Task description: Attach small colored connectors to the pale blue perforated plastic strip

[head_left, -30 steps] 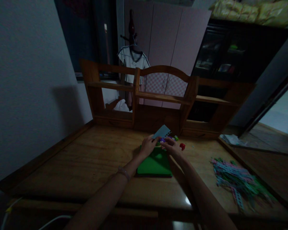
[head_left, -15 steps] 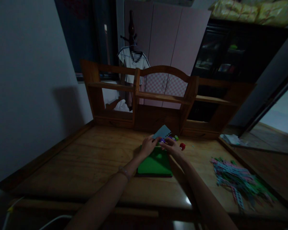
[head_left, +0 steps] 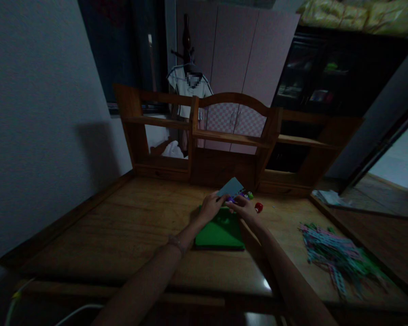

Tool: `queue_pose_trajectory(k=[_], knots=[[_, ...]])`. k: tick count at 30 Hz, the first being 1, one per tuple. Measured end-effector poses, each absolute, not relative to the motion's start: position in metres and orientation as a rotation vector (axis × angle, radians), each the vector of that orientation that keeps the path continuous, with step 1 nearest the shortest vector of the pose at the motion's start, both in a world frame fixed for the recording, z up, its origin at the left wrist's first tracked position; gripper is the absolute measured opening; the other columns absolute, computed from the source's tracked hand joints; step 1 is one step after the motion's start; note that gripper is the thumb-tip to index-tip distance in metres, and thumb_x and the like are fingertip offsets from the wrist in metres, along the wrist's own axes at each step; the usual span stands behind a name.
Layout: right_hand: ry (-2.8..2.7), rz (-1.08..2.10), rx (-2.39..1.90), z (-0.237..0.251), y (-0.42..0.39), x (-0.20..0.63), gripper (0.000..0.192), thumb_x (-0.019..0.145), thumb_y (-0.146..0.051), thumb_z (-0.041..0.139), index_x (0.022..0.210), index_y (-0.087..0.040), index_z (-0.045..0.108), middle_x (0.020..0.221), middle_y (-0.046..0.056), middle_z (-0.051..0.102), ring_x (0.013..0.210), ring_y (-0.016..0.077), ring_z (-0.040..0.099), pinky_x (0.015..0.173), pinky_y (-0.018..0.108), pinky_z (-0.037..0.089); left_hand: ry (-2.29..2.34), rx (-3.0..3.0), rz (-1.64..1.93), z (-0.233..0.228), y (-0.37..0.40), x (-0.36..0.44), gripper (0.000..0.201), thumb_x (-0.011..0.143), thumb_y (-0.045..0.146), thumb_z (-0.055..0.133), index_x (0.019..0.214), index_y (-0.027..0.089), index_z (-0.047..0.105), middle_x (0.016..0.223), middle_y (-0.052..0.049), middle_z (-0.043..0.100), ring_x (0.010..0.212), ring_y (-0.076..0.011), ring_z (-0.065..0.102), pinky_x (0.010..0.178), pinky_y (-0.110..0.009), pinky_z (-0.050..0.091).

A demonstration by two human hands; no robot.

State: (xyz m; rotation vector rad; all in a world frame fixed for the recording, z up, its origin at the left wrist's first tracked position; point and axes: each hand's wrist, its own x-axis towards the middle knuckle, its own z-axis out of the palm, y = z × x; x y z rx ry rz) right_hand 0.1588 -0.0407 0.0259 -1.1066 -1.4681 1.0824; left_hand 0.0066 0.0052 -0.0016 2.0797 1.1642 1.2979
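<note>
Dim room, with a wooden counter point(head_left: 129, 235) backed by a wooden shelf unit point(head_left: 224, 136). At its middle the left hand point(head_left: 209, 207) has its grip closed on a pale blue perforated plastic plate point(head_left: 230, 186), tilted just above the fingers. Below both grips lies a flat green board point(head_left: 219, 233). The right hand point(head_left: 245, 207) pinches small purple and green pieces point(head_left: 240, 196). Far right sits a heap of pastel plastic strips point(head_left: 336, 256).

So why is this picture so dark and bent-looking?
Head view: the room is dim, so the hands, left hand and right hand, and the small pieces between them lack detail; one glare spot shines on the desk; the wide lens bows the shelf and walls; the strip pile looks soft.
</note>
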Motion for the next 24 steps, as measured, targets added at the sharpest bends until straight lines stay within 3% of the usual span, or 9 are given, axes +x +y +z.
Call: queue_pose_trajectory(k=[5,14,24], knots=[[-1.471,1.093,-1.113,0.026,-0.040,0.160,0.038,0.061,-0.046,0.072,0.082,-0.017,0.060,0.063,0.000,0.059,0.055,0.0127,0.054,0.047,0.021,0.037,1.142,2.095,1.300,-0.004,0.007,0.006,0.039,0.086,0.043,0.042,0.077,0.015,0.068,0.074,-0.004,0.066,0.071,-0.0143,0.058,0.062,-0.021,0.038],[-1.482,1.050,-1.017,0.014,-0.031,0.162,0.041,0.059,-0.042,0.074,0.091,-0.018,0.062,0.079,0.002,0.064,0.057,0.0121,0.055,0.053,0.023,0.043,1.143,2.089,1.277,-0.002,0.006,0.006,0.040,0.086,0.043,0.042,0.077,0.015,0.068,0.076,-0.004,0.066,0.072,-0.0137,0.058,0.063,-0.021,0.038],[-1.476,1.009,-1.022,0.007,-0.027,0.162,0.050,0.056,-0.045,0.075,0.096,-0.018,0.062,0.085,0.005,0.066,0.066,0.0175,0.061,0.054,0.026,0.048,1.178,2.071,1.250,-0.006,0.009,0.007,0.042,0.085,0.045,0.042,0.074,0.014,0.068,0.074,-0.004,0.066,0.071,-0.0140,0.057,0.061,-0.021,0.038]])
